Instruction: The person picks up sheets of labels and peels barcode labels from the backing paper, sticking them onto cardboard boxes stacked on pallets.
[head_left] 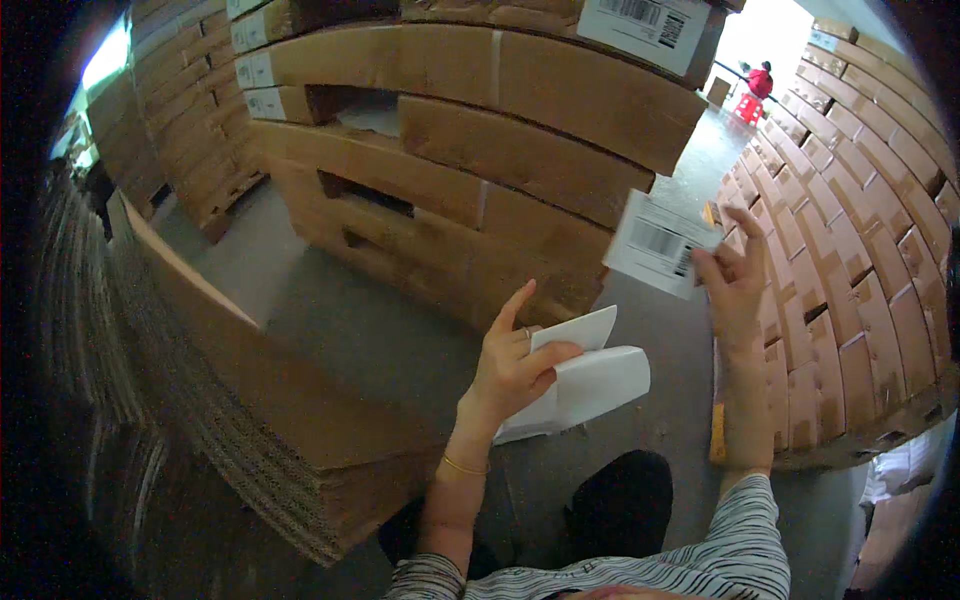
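Observation:
My right hand (735, 275) pinches a white printed label (655, 240) by its right edge, holding it up in front of the stacked boxes. Lower and to the left, my left hand (515, 365) grips a stack of white label sheets (600, 388) between thumb and fingers. One sheet of that stack stands up apart from the rest, and the index finger points upward. A similar label (645, 35) is stuck on the upper box of the stack ahead. The held label is apart from any box.
Long cardboard boxes (480, 140) are piled ahead of me. To my left stand flattened cardboard sheets (300, 420) on edge. A tall wall of boxes (850, 250) rises on the right. Grey floor (350, 310) shows between the stacks. A red stool (750, 108) is far off.

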